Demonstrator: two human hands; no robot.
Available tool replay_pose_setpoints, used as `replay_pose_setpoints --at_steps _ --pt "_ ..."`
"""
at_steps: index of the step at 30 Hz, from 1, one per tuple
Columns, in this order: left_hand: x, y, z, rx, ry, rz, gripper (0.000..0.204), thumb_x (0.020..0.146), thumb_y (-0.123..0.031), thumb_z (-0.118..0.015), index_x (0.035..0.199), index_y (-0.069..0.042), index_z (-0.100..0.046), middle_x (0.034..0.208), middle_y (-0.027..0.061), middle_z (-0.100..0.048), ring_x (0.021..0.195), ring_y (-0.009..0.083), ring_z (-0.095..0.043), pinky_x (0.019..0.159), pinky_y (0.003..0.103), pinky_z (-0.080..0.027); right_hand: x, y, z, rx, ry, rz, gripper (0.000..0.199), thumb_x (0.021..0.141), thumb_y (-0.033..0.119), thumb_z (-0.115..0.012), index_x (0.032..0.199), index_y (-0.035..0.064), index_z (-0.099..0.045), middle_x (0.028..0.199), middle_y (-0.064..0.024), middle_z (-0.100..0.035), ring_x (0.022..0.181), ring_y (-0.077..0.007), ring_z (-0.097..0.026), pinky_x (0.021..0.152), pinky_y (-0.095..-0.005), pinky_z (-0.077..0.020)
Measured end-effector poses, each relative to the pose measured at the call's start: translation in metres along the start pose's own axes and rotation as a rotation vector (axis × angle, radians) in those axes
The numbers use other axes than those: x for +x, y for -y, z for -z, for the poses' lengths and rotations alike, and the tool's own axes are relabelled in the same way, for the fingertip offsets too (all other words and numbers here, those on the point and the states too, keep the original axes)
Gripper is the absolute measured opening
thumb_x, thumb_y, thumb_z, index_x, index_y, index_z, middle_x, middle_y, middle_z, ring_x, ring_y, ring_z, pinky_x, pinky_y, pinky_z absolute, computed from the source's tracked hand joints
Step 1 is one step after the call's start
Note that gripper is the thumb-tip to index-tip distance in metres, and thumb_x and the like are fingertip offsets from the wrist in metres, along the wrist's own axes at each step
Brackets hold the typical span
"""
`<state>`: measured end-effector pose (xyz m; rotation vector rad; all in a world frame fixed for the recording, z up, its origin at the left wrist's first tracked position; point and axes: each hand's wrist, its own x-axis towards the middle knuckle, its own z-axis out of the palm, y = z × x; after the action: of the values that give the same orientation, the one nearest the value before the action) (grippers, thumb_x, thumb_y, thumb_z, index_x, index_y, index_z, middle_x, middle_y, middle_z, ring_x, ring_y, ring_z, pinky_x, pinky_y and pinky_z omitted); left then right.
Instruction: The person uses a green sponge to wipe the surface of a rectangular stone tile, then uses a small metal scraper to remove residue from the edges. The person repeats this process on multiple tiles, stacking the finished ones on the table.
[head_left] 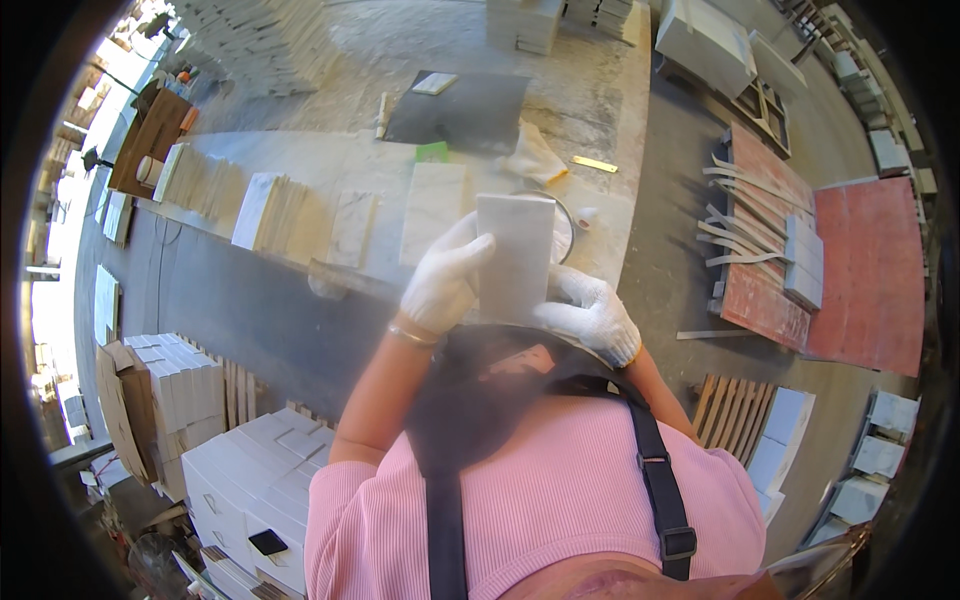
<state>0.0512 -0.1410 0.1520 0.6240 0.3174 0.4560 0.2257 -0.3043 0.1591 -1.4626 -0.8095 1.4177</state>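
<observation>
Both my hands wear white knit gloves and hold a rectangular pale grey stone tile (514, 255) upright in front of me. My left hand (445, 272) grips its left edge, with the thumb on the face. My right hand (592, 312) has its fingers at the lower right edge. Behind the tile, a round dark-rimmed dish (566, 230) is partly hidden. On the worktable, a veined white tile (435, 210) lies beyond my left hand, a green pad (432, 152) at its far end. A crumpled pale cloth (537, 155) lies farther back, near a yellow strip (595, 164).
Tile stacks (268, 212) stand along the worktable's left side. A dark mat (460, 112) bears a small tile (435, 83). White boxes (255, 480) with a phone (268, 542) on top stand at lower left. At right, a red rack (765, 185) holds pale strips.
</observation>
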Motion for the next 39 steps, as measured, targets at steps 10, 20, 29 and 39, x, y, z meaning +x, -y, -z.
replay_pose_setpoints --at_steps 10,20,29,39 --pt "0.000 0.009 0.002 -0.038 -0.091 0.028 0.044 0.105 -0.013 -0.058 0.146 0.001 -0.051 0.135 0.0096 -0.065 0.121 0.0172 -0.062 0.105 0.033 -0.048 0.001 -0.003 -0.002 0.061 -0.008 -0.066 0.039 0.092 0.009 -0.072 0.127 -0.0050 -0.066 0.116 -0.0081 -0.071 0.104 -0.0154 -0.065 0.092 -0.0321 -0.0525" --pt "0.003 -0.013 0.021 0.174 -0.184 0.083 0.038 0.104 -0.013 -0.060 0.139 0.001 -0.059 0.120 0.0067 -0.070 0.106 0.0157 -0.067 0.094 0.032 -0.054 -0.010 -0.006 0.025 -0.074 -0.212 -0.047 0.031 0.101 0.017 -0.063 0.126 -0.0008 -0.068 0.101 -0.0104 -0.076 0.083 -0.0154 -0.072 0.071 -0.0266 -0.0537" --pt "0.035 -0.089 0.059 1.085 -0.074 0.265 0.048 0.096 -0.025 -0.069 0.139 -0.004 -0.065 0.114 0.0034 -0.073 0.100 0.0105 -0.066 0.088 0.029 -0.055 0.000 -0.035 0.044 -0.244 -0.480 0.052 0.026 0.102 0.018 -0.066 0.121 0.0012 -0.070 0.096 -0.0064 -0.074 0.082 -0.0110 -0.068 0.069 -0.0242 -0.0516" --pt "0.063 -0.096 0.059 1.891 0.056 0.083 0.047 0.090 -0.034 -0.072 0.131 -0.011 -0.071 0.117 0.0135 -0.075 0.101 0.0229 -0.071 0.091 0.035 -0.055 0.017 -0.057 0.038 -0.638 -0.673 0.075 0.019 0.099 0.014 -0.070 0.112 0.0006 -0.072 0.096 -0.0036 -0.072 0.086 -0.0086 -0.065 0.081 -0.0264 -0.0531"
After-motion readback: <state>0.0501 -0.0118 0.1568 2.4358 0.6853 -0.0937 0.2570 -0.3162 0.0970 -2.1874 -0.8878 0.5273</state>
